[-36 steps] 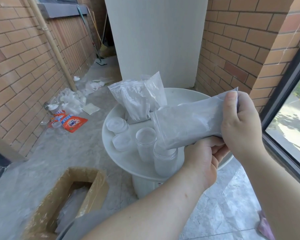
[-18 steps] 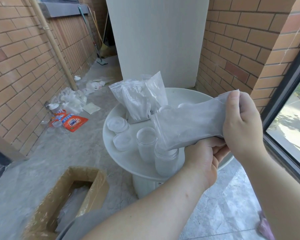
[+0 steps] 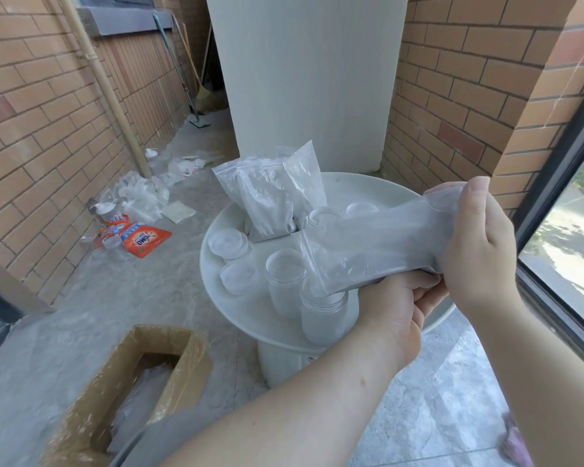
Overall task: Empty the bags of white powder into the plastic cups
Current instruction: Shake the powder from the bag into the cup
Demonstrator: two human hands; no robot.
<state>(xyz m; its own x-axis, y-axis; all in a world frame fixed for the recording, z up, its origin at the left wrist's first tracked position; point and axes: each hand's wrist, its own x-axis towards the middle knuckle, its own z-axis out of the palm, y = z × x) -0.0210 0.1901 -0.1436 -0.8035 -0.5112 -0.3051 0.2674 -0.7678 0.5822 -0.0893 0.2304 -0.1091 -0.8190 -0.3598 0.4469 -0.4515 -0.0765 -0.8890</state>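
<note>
Powder bag (image 3: 378, 251) is held tilted, mouth down, over the near plastic cup (image 3: 324, 315), with its open corner just at the cup's rim. The head view is the only one. In it the left hand (image 3: 395, 308) sits under the bag's lower edge with its fingers curled round the plastic. The right hand (image 3: 476, 241) holds the closed end higher, thumb and fingers pinching it. Grey-white powder lies along the lower half of the bag, so I judge this pour to be under way and not finished. The cup beneath looks white most of the way up.

On the round white surface (image 3: 216, 298) a second open cup (image 3: 285, 284) stands just beside the first. It also looks whitish inside, though I cannot tell how full it is. Two lidded cups (image 3: 230, 242) sit to its left and are probably done. Two far cups (image 3: 324, 217) show behind the held bag, their contents hidden.

At the back of the surface the standing bags (image 3: 267, 203), at least three, lean together with powder in them. A good share of the work is therefore left: several bags to empty and cups to fill.

On the floor to the left lie a cardboard box (image 3: 169, 365) with plastic inside and an orange packet (image 3: 142, 237).
</note>
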